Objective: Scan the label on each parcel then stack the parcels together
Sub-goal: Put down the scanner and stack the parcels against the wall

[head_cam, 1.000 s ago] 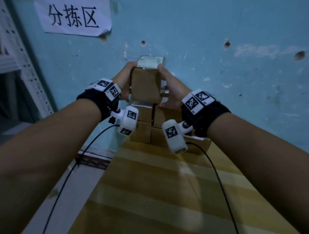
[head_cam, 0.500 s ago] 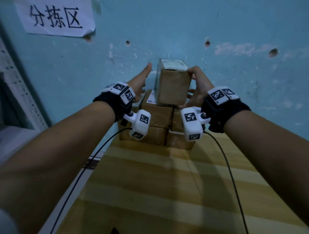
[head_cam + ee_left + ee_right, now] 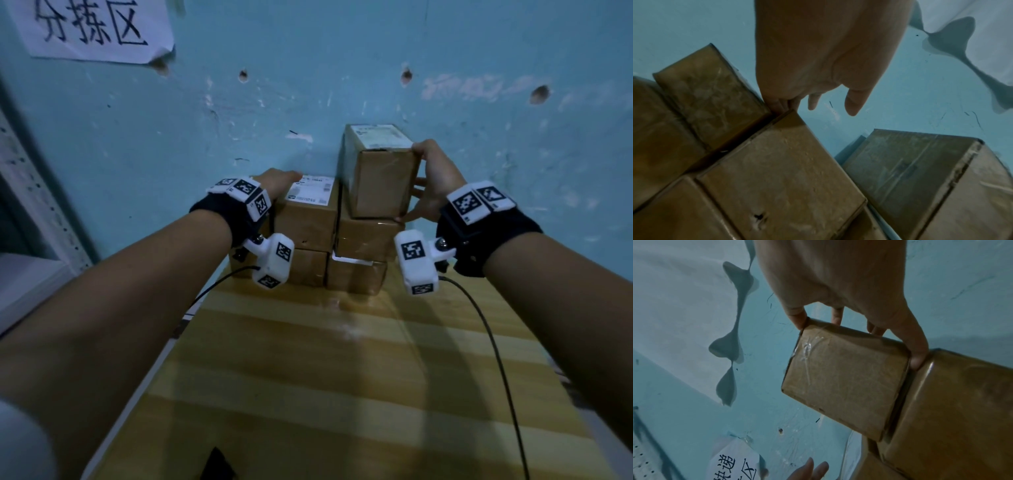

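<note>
While the head view shows its white label, the right hand [image 3: 435,178] grips the taped cardboard top parcel [image 3: 380,178], and the left hand [image 3: 274,180] lies relaxed on the stack [image 3: 305,222].

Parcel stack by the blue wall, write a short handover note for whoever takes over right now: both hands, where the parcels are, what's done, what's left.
Right hand: grips the top parcel by its right side, thumb at its lower edge; the parcel sits label-up on the right column.
Left hand: open, holding nothing, fingers reaching over the labelled parcel on the left column.
Stack: two columns, two parcels high, against the wall at the far end of the wooden table, plus the top parcel.
Done: the parcels in view are stacked.
Left: square up the top parcel and let go. No scanner or loose parcel is in view; whether all labels were scanned cannot be told.
</note>
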`<state>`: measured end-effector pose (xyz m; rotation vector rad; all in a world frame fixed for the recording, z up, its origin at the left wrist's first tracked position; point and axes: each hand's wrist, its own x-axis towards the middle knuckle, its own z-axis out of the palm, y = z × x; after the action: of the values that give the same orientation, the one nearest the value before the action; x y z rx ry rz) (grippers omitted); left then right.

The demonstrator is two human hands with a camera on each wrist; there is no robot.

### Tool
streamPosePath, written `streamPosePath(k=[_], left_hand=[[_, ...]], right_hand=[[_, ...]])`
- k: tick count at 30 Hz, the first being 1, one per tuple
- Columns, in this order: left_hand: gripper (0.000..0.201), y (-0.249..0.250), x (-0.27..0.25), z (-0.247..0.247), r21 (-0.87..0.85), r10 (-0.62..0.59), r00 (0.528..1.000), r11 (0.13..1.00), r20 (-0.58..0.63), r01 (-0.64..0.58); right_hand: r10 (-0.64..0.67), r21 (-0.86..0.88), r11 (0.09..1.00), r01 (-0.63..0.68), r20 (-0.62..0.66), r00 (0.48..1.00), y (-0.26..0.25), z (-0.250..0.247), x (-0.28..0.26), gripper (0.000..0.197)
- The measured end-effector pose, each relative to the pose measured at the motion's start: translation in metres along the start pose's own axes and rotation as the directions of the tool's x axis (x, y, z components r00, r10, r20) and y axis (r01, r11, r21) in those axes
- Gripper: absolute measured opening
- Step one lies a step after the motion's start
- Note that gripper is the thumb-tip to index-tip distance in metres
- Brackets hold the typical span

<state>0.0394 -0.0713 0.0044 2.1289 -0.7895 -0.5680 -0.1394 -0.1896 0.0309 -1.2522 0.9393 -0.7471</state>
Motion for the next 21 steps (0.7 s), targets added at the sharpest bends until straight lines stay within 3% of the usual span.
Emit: streamPosePath(k=[4,8,10,13,15,16,18,21], left_hand=[[0.052,-0.004,0.006,0.001,-0.069,-0.003,1.000,0.998,-0.004,0.003],[0.054,-0.003,0.003,0.001,-0.069,-0.017,1.000,0.997,-0.005,0.016],[0.055,-0.005,0.003,-0.001,-0.090,-0.037,0.999,0.995,-0.007,0.036],[0.051,-0.009,0.003,-0.005,-0.158,-0.027,0.999,0.987,-0.025,0.023],[0.042,-0.011,0.003,-0.008,-0.241,-0.019,0.999,0.970,-0.043,0.009],[0.031,-0.010,0.002,-0.009,-0.284,-0.032,0.998,0.959,-0.050,0.016],[0.023,-0.010,-0.002,-0.011,-0.395,-0.079,0.994,0.917,-0.071,0.045],[0.021,-0.013,-0.004,-0.015,-0.515,-0.093,0.993,0.856,-0.069,0.044]], right_hand=[[-0.041,-0.139,0.989,0.038,-0.018,0.999,-0.001,0.004,0.000,0.052],[-0.053,-0.307,0.950,0.057,0.022,0.998,-0.006,0.007,-0.002,0.023],[-0.070,-0.391,0.917,0.080,0.039,0.997,-0.009,0.008,-0.005,0.024],[-0.086,-0.448,0.888,0.102,0.056,0.995,-0.008,0.016,-0.011,0.055],[-0.150,-0.454,0.883,0.118,-0.035,0.988,-0.006,0.019,-0.013,0.075],[-0.213,-0.483,0.864,0.139,-0.100,0.972,-0.006,0.020,-0.016,0.073],[-0.458,-0.569,0.769,0.291,-0.173,0.872,-0.006,0.023,-0.029,0.052],[-0.787,-0.551,0.524,0.650,-0.022,0.616,0.005,0.043,-0.056,0.028]])
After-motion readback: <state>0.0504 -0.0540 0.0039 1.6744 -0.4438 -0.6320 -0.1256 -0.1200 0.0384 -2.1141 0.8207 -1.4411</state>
